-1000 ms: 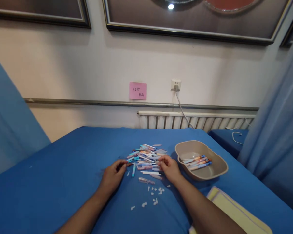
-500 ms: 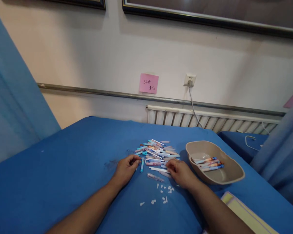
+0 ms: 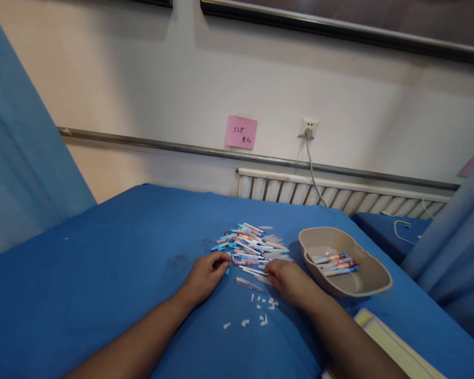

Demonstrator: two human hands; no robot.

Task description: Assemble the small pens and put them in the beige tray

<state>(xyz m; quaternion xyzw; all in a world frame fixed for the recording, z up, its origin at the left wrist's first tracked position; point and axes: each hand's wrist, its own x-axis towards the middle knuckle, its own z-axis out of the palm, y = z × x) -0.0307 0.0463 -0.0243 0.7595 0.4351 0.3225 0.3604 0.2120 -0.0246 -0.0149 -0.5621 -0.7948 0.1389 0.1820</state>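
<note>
A loose heap of pen parts [image 3: 253,243], with clear barrels, white sticks and teal, pink and orange pieces, lies on the blue cloth. At its left edge my left hand [image 3: 206,273] has thumb and forefinger pinched together; whatever is between them is too small to name. A teal piece [image 3: 227,272] peeks out beneath those fingertips. My right hand [image 3: 290,279] rests at the heap's right front, fingers bent and closed over the barrel ends, their tips hidden. Nearer me lie a clear barrel [image 3: 248,284] and several small white tips [image 3: 272,302].
A beige bin [image 3: 373,287] to the right holds several pens [image 3: 337,265]. A yellow, purple-edged pad [image 3: 391,342] lies at the lower right of the blue-covered table [image 3: 114,252]. Behind stand a white radiator [image 3: 292,189] and a wall socket [image 3: 308,128] with a cord.
My left hand has shifted slightly right, now covering most of the teal piece that lay beside it. My right hand stays at the heap, turned a little. The view has tilted slightly.
</note>
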